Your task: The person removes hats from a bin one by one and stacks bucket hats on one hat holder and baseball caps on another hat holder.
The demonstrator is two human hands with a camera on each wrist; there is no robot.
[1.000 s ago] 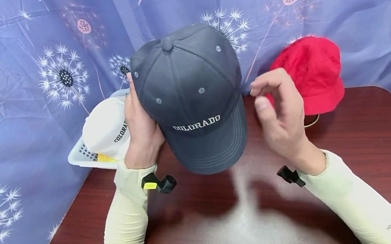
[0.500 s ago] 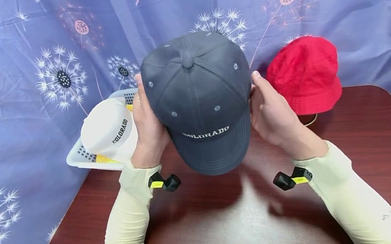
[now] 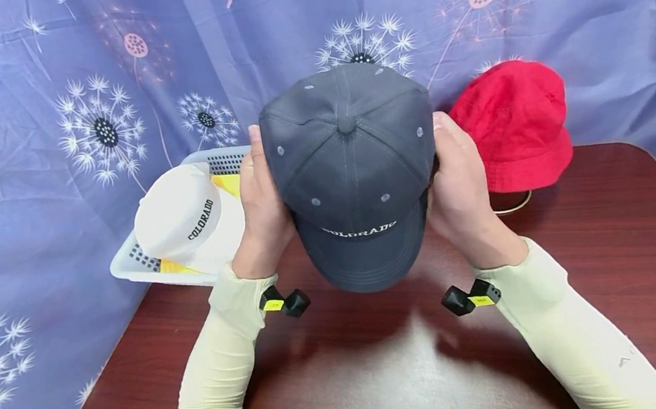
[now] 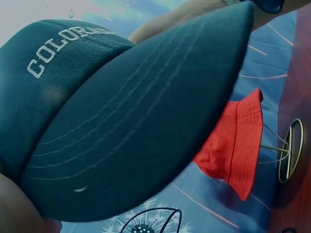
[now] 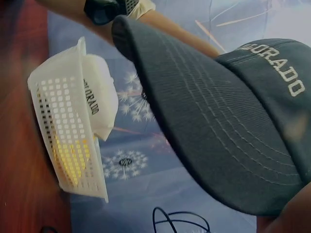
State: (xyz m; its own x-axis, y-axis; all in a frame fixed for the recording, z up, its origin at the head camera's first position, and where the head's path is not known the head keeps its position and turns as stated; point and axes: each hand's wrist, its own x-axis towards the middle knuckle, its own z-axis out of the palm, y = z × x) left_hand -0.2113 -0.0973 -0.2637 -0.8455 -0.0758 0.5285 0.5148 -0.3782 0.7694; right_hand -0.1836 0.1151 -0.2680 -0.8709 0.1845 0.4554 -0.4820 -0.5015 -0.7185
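The dark baseball cap (image 3: 353, 161) hides most fingers of the left grip (image 3: 264, 208) and right grip (image 3: 458, 189). Past the right grip, the red bucket hat (image 3: 516, 126) hides the wire stand's (image 4: 282, 150) top; past the left grip, a white baseball cap (image 3: 177, 211) partly covers yellow material (image 3: 228, 184).

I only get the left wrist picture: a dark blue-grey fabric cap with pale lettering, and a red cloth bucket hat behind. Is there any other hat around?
Observer: Yes, the head view shows a white fabric cap with black COLORADO lettering.
Visitor: Oh! What's it sitting in?
Observer: A pale plastic basket with small square holes, at the person's left; something yellow shows inside.
Visitor: And the person's right hand? I only see a forearm up top.
Observer: The right hand holds the side of the dark blue-grey fabric cap opposite the left hand.
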